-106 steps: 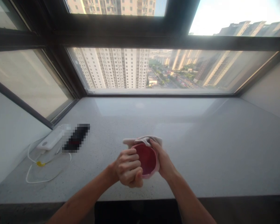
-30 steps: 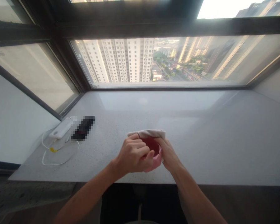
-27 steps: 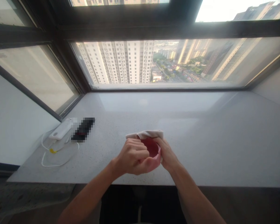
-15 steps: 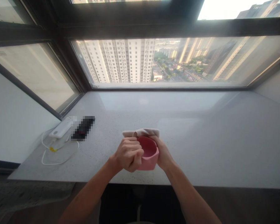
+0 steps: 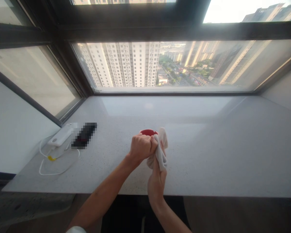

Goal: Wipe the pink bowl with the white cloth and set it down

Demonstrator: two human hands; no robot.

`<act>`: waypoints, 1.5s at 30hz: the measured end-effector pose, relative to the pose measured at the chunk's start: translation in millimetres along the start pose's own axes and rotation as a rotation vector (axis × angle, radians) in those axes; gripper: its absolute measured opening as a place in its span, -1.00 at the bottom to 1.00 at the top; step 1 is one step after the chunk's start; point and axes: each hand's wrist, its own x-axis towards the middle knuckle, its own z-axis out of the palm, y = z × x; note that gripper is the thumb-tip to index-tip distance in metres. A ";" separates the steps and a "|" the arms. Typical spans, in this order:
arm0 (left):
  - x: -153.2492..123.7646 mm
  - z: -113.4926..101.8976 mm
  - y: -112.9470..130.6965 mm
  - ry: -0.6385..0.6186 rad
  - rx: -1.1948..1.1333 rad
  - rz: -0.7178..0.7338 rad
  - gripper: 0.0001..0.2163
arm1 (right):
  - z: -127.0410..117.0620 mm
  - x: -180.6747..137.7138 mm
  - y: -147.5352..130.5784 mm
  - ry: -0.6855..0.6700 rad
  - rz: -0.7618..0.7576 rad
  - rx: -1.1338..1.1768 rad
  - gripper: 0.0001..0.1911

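My left hand (image 5: 142, 147) is closed in a fist round a red cup (image 5: 148, 132); only the cup's rim shows above the knuckles. My right hand (image 5: 157, 181) reaches up from below and presses a pale beige cloth (image 5: 160, 149) against the cup's near side, its fingers wrapped in the cloth. Both hands hover over the near part of a speckled grey stone sill (image 5: 220, 145).
A white power bank (image 5: 60, 136) with a white cable (image 5: 54, 165) lies at the sill's left end, next to a dark blurred-out object (image 5: 84, 135). A large window (image 5: 165, 64) runs along the far edge, with walls at both sides.
The cup has been turned so that its opening faces away and only the rim shows. My right hand has dropped from the cup's right side to below it, bringing the cloth to the near side.
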 end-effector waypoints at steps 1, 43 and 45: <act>-0.2 4.5 -6.9 0.003 0.010 -0.002 -0.53 | -7.3 -7.3 7.4 0.015 0.068 0.004 -0.51; -54.9 -74.4 8.0 -0.288 -0.847 -0.508 -0.83 | -74.4 22.8 -49.4 -0.697 0.045 -0.420 -0.46; -68.2 -77.6 11.8 -0.154 -0.861 -0.547 -0.88 | -70.1 27.3 -58.6 -0.761 -0.182 -0.587 -0.52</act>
